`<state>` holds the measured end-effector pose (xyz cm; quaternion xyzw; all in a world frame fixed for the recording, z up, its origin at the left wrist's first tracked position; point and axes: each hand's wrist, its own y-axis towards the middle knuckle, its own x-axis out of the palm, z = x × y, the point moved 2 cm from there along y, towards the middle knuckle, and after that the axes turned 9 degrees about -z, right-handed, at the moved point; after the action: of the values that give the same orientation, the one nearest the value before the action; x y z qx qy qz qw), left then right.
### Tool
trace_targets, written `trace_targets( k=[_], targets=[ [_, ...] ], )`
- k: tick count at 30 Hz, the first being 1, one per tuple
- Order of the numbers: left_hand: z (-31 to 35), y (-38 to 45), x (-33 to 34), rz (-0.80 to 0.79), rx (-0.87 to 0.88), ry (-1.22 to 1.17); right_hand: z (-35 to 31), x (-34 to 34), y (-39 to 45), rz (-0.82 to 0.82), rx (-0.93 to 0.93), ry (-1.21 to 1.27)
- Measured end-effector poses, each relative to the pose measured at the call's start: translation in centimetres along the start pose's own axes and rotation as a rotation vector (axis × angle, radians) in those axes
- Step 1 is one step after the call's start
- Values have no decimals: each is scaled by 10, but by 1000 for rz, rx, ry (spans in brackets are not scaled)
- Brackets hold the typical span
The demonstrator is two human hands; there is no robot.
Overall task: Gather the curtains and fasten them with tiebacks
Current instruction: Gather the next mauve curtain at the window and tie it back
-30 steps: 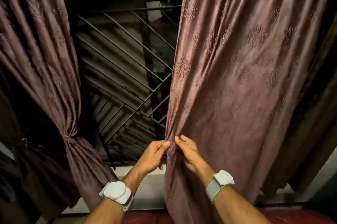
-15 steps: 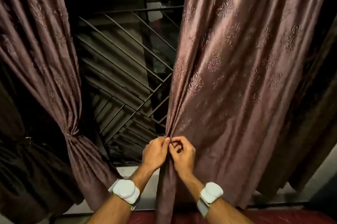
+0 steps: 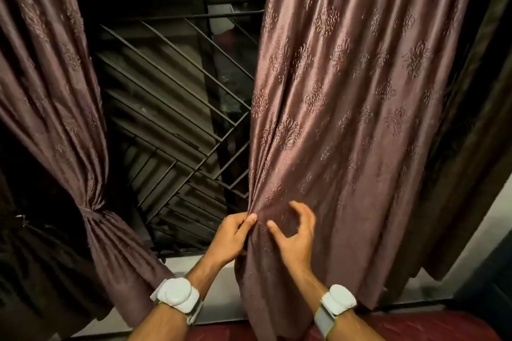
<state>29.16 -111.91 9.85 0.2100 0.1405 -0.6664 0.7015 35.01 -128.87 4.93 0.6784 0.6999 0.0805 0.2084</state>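
Left hand [image 3: 231,238] keeps pinching the right curtain [image 3: 346,124] edge. Right hand [image 3: 295,234] has released, fingers spread, likely reaching for the next fold.

The right curtain [image 3: 346,119] is seen hanging loose across the centre and right of the frame, its embossed brown fabric drawn into folds toward its inner edge. That edge is pinched by the left hand [image 3: 231,238] at lower centre, with the thumb laid on the fabric. The right hand [image 3: 295,238] is held just beside it, fingers spread and curved against the cloth, with no fabric enclosed. The left curtain [image 3: 47,105] is shown gathered at the left of the frame and cinched by a tieback [image 3: 90,213] at lower left. A dark window grille [image 3: 177,124] is visible between the curtains. White wrist devices [image 3: 176,297] are worn on both forearms.
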Motion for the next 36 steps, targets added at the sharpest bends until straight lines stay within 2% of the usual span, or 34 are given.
trace_targets(
  k=[1,3,5,8,11,15,19,27,33,36],
  targets=[
    [-1,-2,0,-39,-18,-57,7,-2,4,-11,124,48],
    [-2,-5,-3,-94,-35,-105,10,6,15,-179,306,198],
    [-1,-6,-5,-132,-52,-120,5,22,25,-326,366,386],
    [-1,-5,-8,-135,-48,-109,-2,42,36,-406,426,565],
    [-1,-6,-14,-56,-2,-21,-8,48,38,-351,341,500],
    [-9,-7,-20,171,-10,191,-20,42,32,-108,257,435],
    [-6,0,-14,268,-60,430,-24,44,12,-87,73,254],
    [4,17,13,130,-50,504,-16,22,2,-93,-130,27],
    [4,21,22,81,5,535,-5,12,-1,-111,-195,-75],
    [3,26,17,47,-8,404,-3,5,-1,-160,-267,-81]
  ],
)
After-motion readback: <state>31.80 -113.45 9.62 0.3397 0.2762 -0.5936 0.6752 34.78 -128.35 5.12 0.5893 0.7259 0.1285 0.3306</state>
